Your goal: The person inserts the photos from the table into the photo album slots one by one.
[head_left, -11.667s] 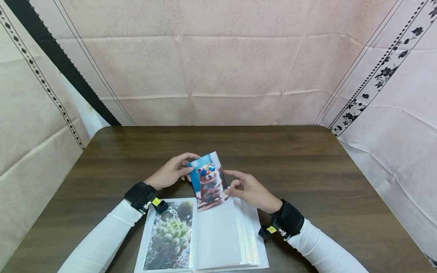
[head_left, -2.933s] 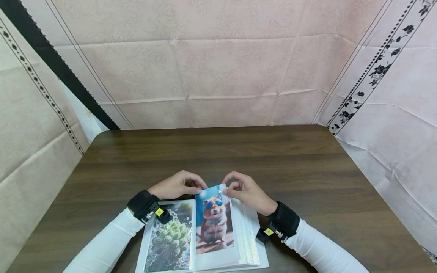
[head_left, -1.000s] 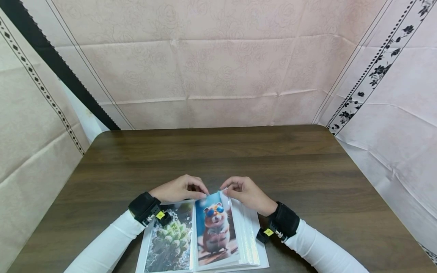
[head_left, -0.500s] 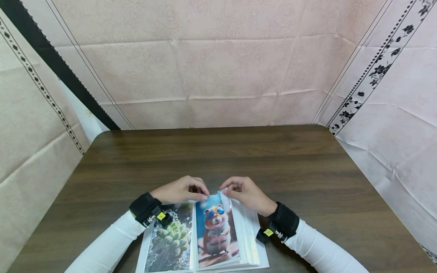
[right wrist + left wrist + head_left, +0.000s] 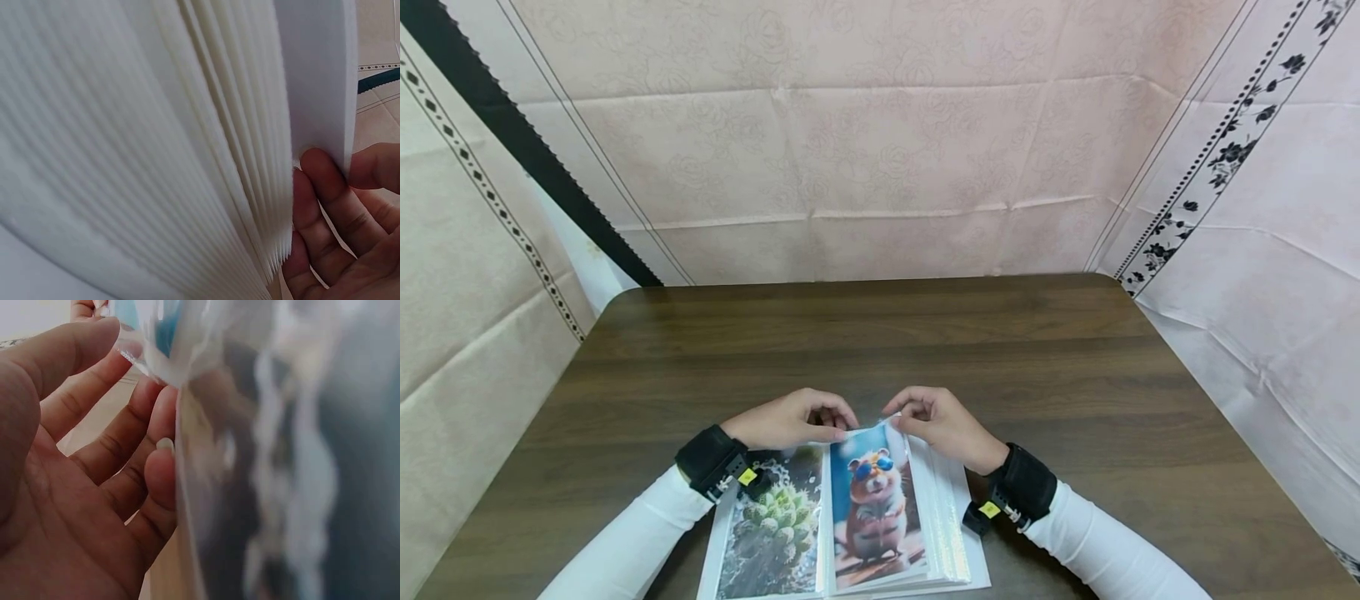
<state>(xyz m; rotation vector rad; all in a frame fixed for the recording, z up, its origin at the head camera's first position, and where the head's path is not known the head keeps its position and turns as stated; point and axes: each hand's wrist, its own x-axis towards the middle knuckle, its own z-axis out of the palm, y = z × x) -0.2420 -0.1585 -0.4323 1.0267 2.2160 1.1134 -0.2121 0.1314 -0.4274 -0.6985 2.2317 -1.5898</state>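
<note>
A photo album (image 5: pixel 976 554) lies spread near the table's front edge. Its right page carries a photo of a hamster in sunglasses (image 5: pixel 876 512), set inside a clear sleeve and bowed up a little at the top. My left hand (image 5: pixel 793 419) pinches the sleeve's top edge at the left, its thumb in front. At the top right corner, thumb and index finger of my right hand (image 5: pixel 951 427) pinch the same page. The left wrist view shows glossy plastic (image 5: pixel 250 456) beside the left fingers. Fanned white leaves (image 5: pixel 206 144) fill most of the right wrist view.
On the album's left page is a photo of a green succulent (image 5: pixel 782 517), its upper part overlapped by the left wrist camera (image 5: pixel 752 479). The brown wooden table (image 5: pixel 880 333) reaches back to a pale cloth backdrop (image 5: pixel 880 167).
The hamster photo has gone from being held above the album down into the right page's sleeve. Over the last half second my left hand slid slightly left along the top edge; the right stayed put.
</note>
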